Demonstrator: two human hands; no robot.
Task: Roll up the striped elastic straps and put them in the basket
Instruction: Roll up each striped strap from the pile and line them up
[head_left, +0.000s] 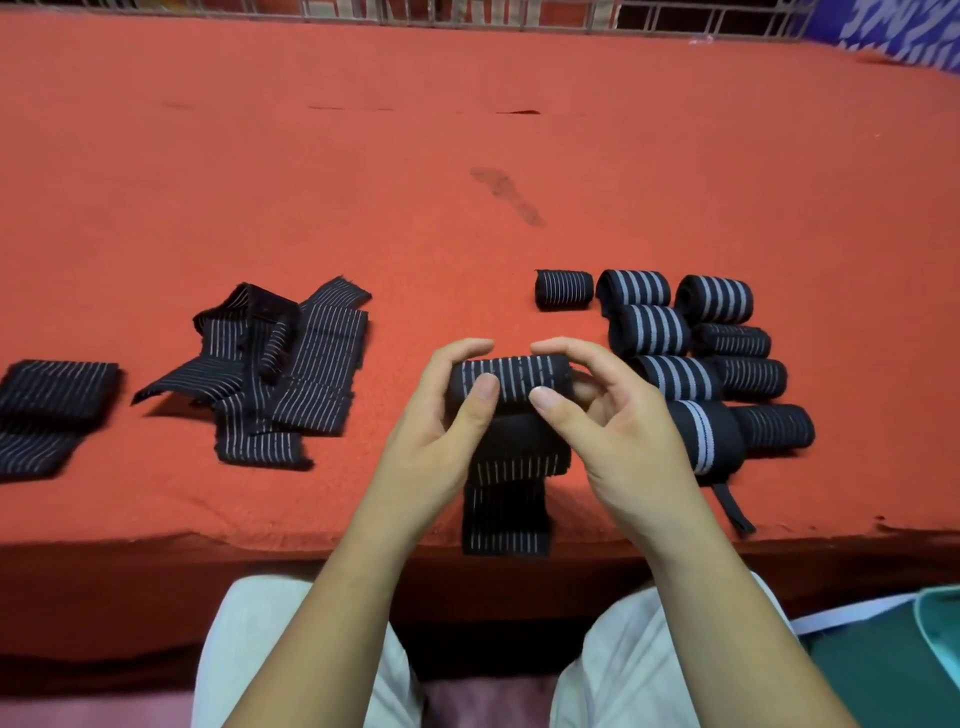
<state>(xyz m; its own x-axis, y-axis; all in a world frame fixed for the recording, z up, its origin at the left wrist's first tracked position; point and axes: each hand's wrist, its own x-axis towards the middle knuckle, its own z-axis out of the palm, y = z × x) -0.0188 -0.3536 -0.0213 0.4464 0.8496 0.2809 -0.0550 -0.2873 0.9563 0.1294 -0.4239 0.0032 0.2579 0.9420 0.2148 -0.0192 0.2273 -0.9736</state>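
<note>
A black elastic strap with thin white stripes (511, 382) is partly rolled near the front edge of the orange-red cloth surface (467, 182); its loose tail (506, 514) hangs over the edge. My left hand (441, 410) grips the roll's left end, thumb on top. My right hand (597, 410) holds the right end between thumb and curled fingers. Several finished rolls (696, 353) lie in a cluster just right of my right hand. A heap of unrolled straps (280, 374) lies to the left, with another flat strap (47, 410) at the far left. No basket is clearly in view.
A metal grille (519, 13) runs along the far edge of the surface. At the lower right corner sits a teal and green object (893, 660). My knees in light trousers (291, 665) are below the front edge.
</note>
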